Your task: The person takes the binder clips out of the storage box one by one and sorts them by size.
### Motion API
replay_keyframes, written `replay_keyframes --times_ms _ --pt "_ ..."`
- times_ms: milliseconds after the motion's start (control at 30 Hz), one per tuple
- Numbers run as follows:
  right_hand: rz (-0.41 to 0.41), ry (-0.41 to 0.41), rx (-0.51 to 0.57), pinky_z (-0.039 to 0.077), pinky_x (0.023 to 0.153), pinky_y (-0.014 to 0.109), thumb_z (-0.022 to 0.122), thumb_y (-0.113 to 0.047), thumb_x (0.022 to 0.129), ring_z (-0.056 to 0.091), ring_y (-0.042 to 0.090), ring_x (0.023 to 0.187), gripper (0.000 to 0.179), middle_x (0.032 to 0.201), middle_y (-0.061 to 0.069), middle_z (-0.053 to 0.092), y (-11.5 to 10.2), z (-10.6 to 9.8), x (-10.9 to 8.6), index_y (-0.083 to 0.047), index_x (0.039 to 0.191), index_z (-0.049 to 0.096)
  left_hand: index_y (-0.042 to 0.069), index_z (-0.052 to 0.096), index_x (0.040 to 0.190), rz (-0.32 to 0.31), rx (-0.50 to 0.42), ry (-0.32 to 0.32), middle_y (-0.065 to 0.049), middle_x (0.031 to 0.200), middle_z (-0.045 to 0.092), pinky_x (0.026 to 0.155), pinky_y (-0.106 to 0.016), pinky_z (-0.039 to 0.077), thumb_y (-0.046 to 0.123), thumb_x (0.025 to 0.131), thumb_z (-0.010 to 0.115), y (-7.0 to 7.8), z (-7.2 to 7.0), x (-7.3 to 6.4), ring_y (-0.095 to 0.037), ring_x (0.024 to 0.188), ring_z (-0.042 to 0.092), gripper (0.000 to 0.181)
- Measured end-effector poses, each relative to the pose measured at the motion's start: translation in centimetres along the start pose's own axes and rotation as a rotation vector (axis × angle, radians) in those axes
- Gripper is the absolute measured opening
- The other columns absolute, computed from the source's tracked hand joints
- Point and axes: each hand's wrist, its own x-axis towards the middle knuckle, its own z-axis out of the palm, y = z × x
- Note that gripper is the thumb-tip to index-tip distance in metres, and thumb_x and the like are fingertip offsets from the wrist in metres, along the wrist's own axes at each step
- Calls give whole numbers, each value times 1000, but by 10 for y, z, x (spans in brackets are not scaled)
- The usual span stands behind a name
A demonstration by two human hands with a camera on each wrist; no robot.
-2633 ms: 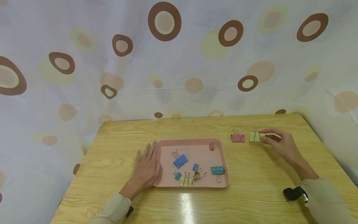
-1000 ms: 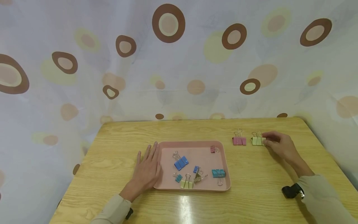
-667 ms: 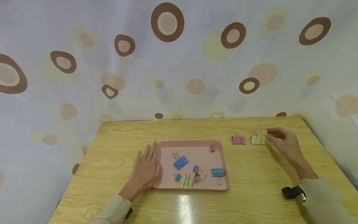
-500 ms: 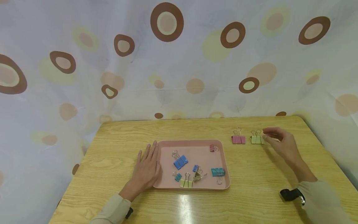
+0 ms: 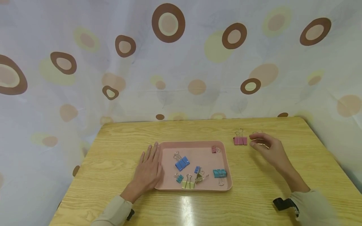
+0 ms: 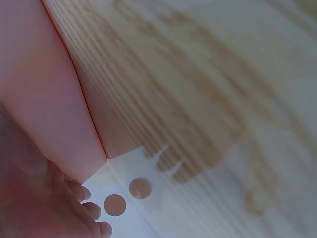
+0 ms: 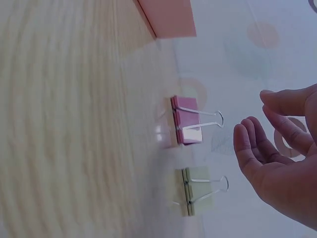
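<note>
My left hand (image 5: 148,171) lies with straight fingers along the left side of the pink tray (image 5: 192,144). My right hand (image 5: 270,152) hovers above the table's back right, fingers loosely bent and holding nothing. In the right wrist view its thumb and fingers are apart from both clips there. A pink binder clip (image 5: 240,141) stands on the table just left of the right fingertips. Beside it stands a yellow-green binder clip (image 7: 200,191), mostly hidden behind the right hand in the head view.
Inside the tray lie a big blue binder clip (image 5: 182,163), a teal one (image 5: 219,173), a small pink one (image 5: 213,149), a yellow one (image 5: 188,185) and several others. Patterned cloth (image 5: 198,103) hangs behind the wooden table (image 5: 118,135).
The right hand has set the yellow-green clip down beside the pink one, let go and moved left in front of it. The left hand stays by the tray.
</note>
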Motion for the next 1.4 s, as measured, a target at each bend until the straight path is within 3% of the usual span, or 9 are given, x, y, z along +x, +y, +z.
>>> replay_keyframes --times_ms 333,567,700,833,1067,1400 --pt "-10 -40 48 53 87 16 66 -7 100 64 8 107 30 123 13 67 -18 26 -10 7 127 65 -6 24 160 11 28 0 -20 168 21 121 -57 23 21 106 41 -1 2 1 -40 154 21 62" --pt "-51 -90 144 55 88 21 66 -1 99 64 11 111 29 128 8 66 -33 41 -9 4 128 64 -7 26 159 21 30 6 -22 167 23 120 -58 24 21 106 41 -1 1 0 -41 153 22 61" --pt "-69 -105 158 55 88 20 66 2 98 64 8 110 31 125 17 62 -41 51 -11 6 128 61 -7 27 159 16 21 2 -22 166 23 120 -58 24 21 106 42 0 0 -1 -41 153 23 61" --pt "-64 -126 174 56 88 21 66 4 97 65 14 110 30 122 26 59 -46 62 -11 9 126 61 -6 26 159 13 24 -4 -22 167 23 120 -58 24 22 106 41 0 -1 0 -41 153 23 61" --pt "-32 -165 182 56 88 23 68 1 97 65 33 111 30 121 25 63 -52 83 -11 9 125 62 -7 24 160 26 39 -22 -22 168 20 121 -58 23 22 107 41 -1 -2 1 -41 153 21 62" --pt "-45 -238 210 57 91 30 70 -1 96 63 45 107 29 120 29 63 -59 116 -9 2 124 65 -7 24 159 17 25 -22 -22 167 21 121 -58 22 21 107 41 0 -2 0 -42 153 22 62"
